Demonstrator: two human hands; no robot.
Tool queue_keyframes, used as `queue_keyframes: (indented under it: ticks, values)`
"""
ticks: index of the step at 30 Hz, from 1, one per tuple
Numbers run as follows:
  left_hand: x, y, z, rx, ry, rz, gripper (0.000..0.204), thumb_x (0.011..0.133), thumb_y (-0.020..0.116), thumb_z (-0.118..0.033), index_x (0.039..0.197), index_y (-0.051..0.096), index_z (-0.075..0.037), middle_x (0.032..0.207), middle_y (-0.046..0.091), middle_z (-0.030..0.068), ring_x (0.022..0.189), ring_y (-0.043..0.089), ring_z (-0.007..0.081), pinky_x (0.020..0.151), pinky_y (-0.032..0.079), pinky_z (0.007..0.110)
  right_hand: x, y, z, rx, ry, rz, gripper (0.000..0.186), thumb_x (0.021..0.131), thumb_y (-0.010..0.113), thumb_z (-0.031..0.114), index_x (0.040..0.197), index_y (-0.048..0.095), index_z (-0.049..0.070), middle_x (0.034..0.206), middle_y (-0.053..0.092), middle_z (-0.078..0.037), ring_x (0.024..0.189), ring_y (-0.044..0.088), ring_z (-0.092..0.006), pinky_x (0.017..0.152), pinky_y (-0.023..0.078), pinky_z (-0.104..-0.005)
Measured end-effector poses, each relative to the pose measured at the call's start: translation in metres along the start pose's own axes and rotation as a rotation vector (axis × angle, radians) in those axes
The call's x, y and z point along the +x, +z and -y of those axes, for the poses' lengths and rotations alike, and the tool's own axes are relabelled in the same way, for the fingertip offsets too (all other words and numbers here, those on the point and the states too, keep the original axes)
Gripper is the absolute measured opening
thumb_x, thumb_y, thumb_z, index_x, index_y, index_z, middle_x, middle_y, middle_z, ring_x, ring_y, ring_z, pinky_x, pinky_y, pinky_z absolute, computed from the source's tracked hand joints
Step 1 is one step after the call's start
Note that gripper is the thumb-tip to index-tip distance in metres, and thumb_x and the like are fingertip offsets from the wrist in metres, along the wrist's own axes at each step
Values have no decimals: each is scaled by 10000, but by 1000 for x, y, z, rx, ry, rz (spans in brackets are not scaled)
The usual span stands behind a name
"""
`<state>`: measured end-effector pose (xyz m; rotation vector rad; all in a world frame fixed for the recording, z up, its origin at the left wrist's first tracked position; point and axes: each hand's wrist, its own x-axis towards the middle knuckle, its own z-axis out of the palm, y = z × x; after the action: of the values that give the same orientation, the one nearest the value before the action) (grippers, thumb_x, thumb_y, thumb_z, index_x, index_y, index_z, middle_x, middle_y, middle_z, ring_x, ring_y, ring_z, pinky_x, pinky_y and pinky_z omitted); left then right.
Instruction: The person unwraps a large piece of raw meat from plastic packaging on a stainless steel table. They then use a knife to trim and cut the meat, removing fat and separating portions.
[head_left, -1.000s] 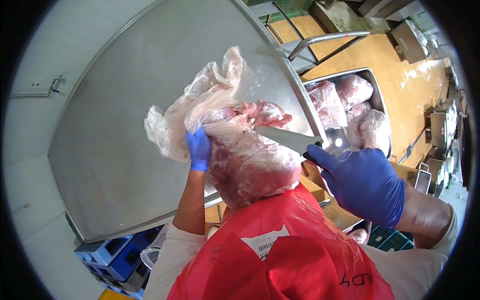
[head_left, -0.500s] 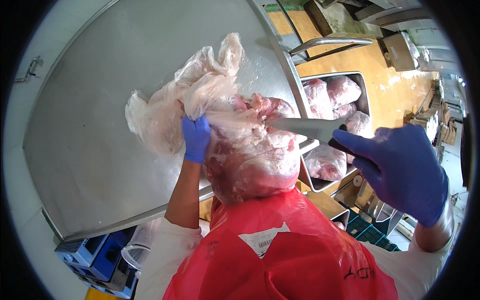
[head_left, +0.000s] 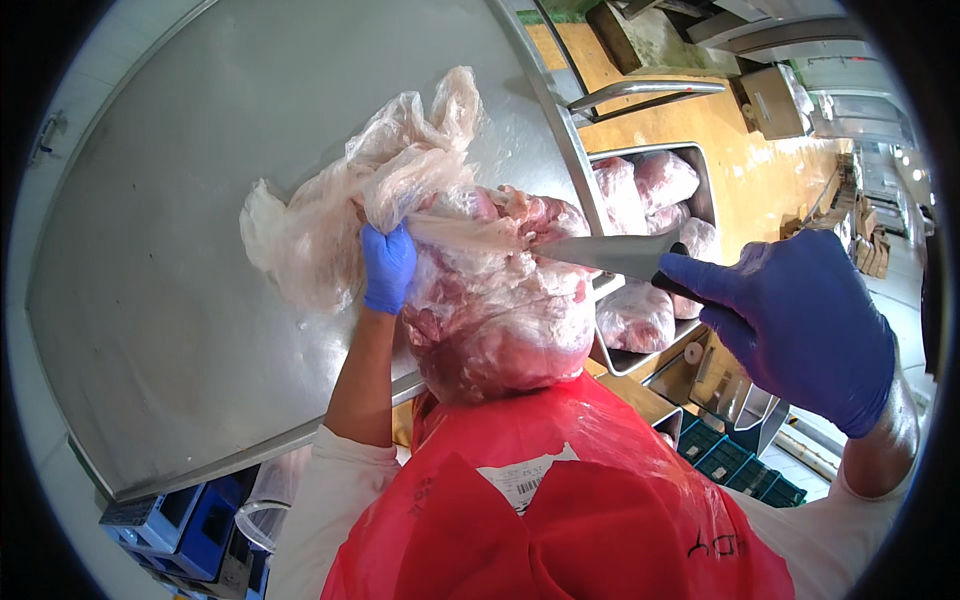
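A large piece of raw meat (head_left: 500, 320) lies at the near edge of the steel table, against my red apron. Thin clear plastic wrapping (head_left: 310, 230) is bunched to its left, and a strip of it stretches over the top of the meat. My left hand (head_left: 388, 268), in a blue glove, is closed on the wrapping beside the meat. In my right hand (head_left: 790, 325), also gloved, is a knife (head_left: 615, 255) held by its black handle, index finger extended along it. The blade points left, its tip at the meat's upper right, where wrapping and flesh meet.
Right of the steel table (head_left: 190, 210) stands a metal tub (head_left: 708, 165) holding several wrapped meat pieces. A bent metal rail (head_left: 650, 88) is above it. Blue crates (head_left: 195, 535) sit at lower left, green crates (head_left: 725, 460) at lower right.
The view has shifted slightly. My left hand still grips the wrapping, and the knife tip stays at nearly the same spot on the meat.
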<state>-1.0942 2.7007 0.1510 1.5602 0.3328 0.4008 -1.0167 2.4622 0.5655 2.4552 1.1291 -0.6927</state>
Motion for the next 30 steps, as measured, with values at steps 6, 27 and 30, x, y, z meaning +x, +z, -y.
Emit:
queue_keyframes:
  ticks: [6,27,30]
  values:
    - [5,1,8,-72,-67,-116,308,1087,508,-171,1233,673,44,1174,744,160,1103,685,242,957,516,390,1,-18,5,-102,-73,15,430,892,753,197,1316,691,242,667,625,-89,603,630,-273,602,448,-426]
    - [-3,-1,25,208,89,-85,366,1069,506,-199,1250,636,92,1206,722,220,1102,691,301,911,539,416,-36,94,4,260,209,103,527,937,709,238,1445,569,222,696,643,-96,587,662,-298,534,504,-451]
    - [3,4,7,47,-106,-76,340,1063,513,-162,1251,641,91,1219,718,226,1098,689,296,901,538,422,-58,131,20,372,287,-25,524,942,706,262,1450,582,232,704,653,-113,590,670,-300,525,516,-448]
